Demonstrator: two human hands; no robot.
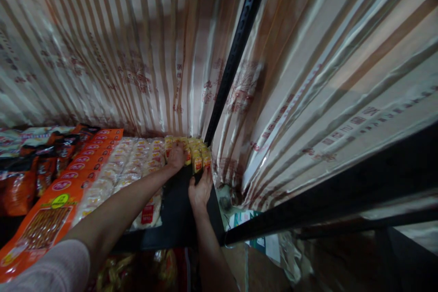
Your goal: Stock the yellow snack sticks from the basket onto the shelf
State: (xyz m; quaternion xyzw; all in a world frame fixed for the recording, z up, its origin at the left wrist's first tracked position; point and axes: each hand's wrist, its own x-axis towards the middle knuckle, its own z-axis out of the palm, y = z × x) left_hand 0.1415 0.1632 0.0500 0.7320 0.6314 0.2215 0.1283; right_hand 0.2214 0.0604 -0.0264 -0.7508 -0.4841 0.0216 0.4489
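At the right end of a dark shelf, small yellow snack packets (196, 151) with red labels stand in short rows against the back wrap. My left hand (177, 157) lies on the left of these packets, its fingers stretched forward and partly lost among them. Just in front of the right row, my right hand (200, 190) touches the nearest packet with its fingertips, thumb apart from the fingers. Neither hand visibly lifts anything. To the left of my left hand run rows of clear-wrapped pale packets (125, 164); my left forearm passes over them.
Orange snack packs (61, 198) and dark-orange bags (20, 187) fill the shelf's left. A black slotted post (232, 54) rises at the back corner. Printed plastic wrap (164, 45) covers the back and right side. A black rail (325, 191) crosses at right. More packets (137, 271) lie below.
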